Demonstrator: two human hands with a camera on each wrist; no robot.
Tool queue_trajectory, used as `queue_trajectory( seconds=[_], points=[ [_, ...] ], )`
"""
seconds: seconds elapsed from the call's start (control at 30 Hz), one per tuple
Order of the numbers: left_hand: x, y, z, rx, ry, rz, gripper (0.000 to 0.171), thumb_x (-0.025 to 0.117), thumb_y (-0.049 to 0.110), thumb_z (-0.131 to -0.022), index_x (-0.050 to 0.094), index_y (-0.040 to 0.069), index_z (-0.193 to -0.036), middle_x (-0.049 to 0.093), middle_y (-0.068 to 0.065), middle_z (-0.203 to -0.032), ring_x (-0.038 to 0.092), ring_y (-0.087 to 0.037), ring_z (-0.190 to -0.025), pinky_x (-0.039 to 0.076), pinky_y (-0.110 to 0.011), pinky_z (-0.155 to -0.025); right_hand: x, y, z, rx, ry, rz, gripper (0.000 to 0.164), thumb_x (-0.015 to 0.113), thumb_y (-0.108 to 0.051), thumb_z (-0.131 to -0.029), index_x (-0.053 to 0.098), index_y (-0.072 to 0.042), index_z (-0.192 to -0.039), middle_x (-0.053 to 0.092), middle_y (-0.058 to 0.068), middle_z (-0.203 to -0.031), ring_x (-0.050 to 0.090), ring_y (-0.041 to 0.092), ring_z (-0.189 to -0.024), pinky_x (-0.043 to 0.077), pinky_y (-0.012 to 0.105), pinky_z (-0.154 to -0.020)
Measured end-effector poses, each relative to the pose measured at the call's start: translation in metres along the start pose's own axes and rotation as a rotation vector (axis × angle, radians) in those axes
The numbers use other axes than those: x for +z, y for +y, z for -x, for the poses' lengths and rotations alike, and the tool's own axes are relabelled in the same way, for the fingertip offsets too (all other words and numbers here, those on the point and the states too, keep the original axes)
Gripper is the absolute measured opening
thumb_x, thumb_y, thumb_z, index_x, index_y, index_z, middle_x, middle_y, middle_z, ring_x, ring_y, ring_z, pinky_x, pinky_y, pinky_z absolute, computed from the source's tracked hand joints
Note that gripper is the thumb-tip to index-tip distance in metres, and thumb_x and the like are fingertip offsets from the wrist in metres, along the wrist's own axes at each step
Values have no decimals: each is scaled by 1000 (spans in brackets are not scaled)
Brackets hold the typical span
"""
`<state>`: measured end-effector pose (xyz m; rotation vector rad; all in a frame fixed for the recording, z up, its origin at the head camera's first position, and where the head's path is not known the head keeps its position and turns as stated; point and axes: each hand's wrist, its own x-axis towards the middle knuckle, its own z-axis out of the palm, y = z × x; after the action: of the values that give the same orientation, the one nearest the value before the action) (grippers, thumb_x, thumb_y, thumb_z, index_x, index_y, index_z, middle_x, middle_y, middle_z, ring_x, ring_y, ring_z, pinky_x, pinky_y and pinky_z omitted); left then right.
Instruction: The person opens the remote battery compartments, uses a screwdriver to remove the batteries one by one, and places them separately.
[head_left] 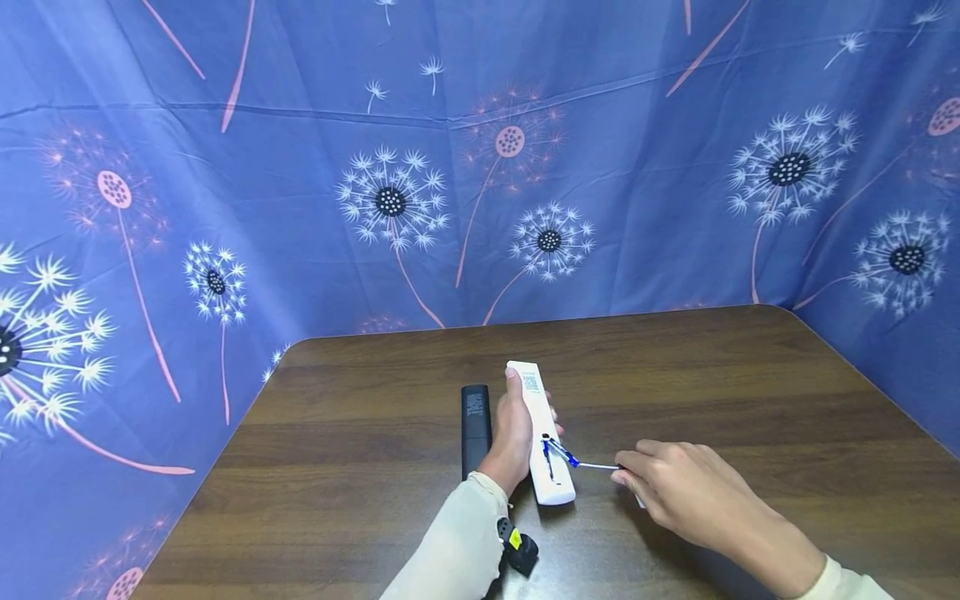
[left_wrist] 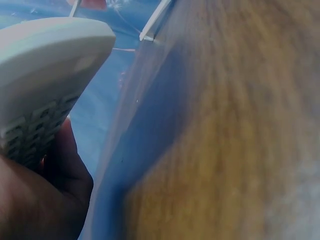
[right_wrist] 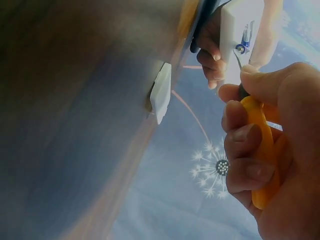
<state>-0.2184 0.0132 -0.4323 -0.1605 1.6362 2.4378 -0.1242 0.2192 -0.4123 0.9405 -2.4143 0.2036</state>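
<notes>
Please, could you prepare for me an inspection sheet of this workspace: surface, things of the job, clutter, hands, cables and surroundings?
Surface: brown wooden table.
Job's things: white remote, back side up, compartment open, blue battery showing; orange-handled tool, tip at the battery, contact unclear; flat white piece on the table, perhaps the cover.
Clutter: black remote, lying left of the white one.
Left hand: grips the white remote.
Right hand: grips the tool's handle.
Cables: nothing seen.
Surroundings: blue cloth with dandelion print behind the table.
</notes>
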Motion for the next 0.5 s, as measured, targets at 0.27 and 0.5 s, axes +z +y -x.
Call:
queue_trajectory(
  seconds=[0.27, 0.5],
  points=[
    [0, -1, 1, 3, -11, -22, 85, 23, 67, -102, 55, -10, -118, 55, -8, -72, 56, -15, -50, 50, -28, -52, 0, 1, 1, 51, -24, 0, 9, 79, -23, -84, 70, -22, -86, 46, -19, -69, 37, -5, -54, 38, 28, -43],
    [0, -2, -2, 9, -19, -41, 81, 20, 62, -105, 55, -11, -118, 56, -8, -71, 57, -15, -52, 51, -28, -53, -4, -1, 0, 103, -95, -35, 8, 78, -22, -87, 70, -22, -85, 43, -21, -69, 33, -6, -54, 34, 22, -44]
  ],
)
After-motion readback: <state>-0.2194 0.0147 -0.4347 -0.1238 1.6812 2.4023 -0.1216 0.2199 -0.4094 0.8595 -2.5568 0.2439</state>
